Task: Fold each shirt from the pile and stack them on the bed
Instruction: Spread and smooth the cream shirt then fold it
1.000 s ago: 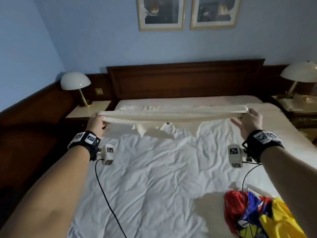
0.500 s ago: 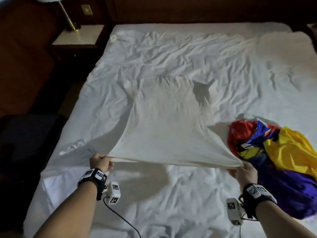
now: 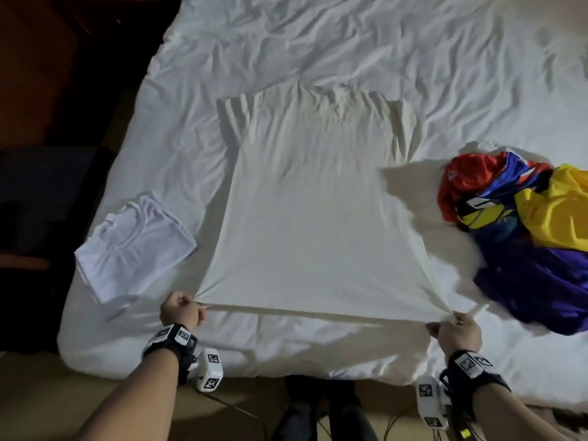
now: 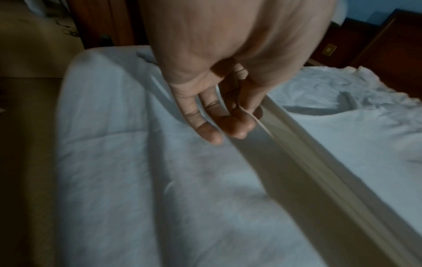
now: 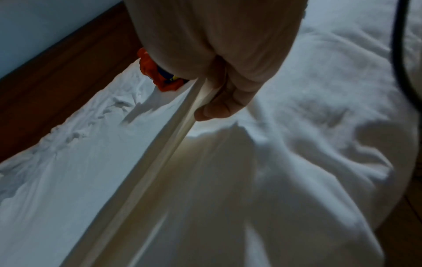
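Cream shirt now flatter on bed, hem pinched by both hands.

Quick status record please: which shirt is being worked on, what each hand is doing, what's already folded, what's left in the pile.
shirt in work: cream shirt, spread on the bed, collar end away from the person
left hand: pinches the near hem corner
right hand: pinches the other hem corner
hem: taut between the hands
folded: white shirt, left of the cream one
pile: coloured shirts, unfolded, to the right
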### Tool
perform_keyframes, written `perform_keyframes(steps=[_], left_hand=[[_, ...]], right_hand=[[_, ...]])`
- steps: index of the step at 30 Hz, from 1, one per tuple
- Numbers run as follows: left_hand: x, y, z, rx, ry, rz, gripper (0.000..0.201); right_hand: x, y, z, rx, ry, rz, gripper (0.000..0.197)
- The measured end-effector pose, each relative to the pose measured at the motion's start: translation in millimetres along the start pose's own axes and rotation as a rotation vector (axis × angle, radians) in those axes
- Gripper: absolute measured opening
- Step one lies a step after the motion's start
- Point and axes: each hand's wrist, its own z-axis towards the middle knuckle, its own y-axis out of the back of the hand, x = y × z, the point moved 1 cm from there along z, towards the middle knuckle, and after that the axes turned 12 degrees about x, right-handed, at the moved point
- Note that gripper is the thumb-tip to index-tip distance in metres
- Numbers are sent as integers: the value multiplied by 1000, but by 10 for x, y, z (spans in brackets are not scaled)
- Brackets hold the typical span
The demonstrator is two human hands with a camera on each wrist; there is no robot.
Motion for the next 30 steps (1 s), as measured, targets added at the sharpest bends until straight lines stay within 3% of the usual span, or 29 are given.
perform_keyframes(steps=[8, 11, 13, 16, 18, 20, 24, 30], left_hand=[[86, -101, 40, 101, 81, -5, 15], [-24, -162, 144, 127, 176, -81, 31], [-102, -216, 167, 117, 198, -82, 34], [-190, -325, 170, 89, 65, 190, 55], [-204, -412, 193, 92, -130, 298, 40], [-186, -459, 201, 44, -231, 279, 26], [-120, -407, 109, -22, -235, 267, 16], [7, -185, -72, 32, -210, 457, 18]], right_hand=[[89, -113, -50, 85, -27, -224, 37], [143, -193, 13, 85, 10, -214, 56], [165, -266, 96, 74, 16, -231, 45], [201, -377, 230, 73, 24, -347, 47], [226, -430, 287, 67, 48, -414, 41], [254, -460, 292, 44, 74, -427, 31], [251, -462, 196, -1, 114, -432, 26], [94, -344, -37, 36, 89, -490, 29]])
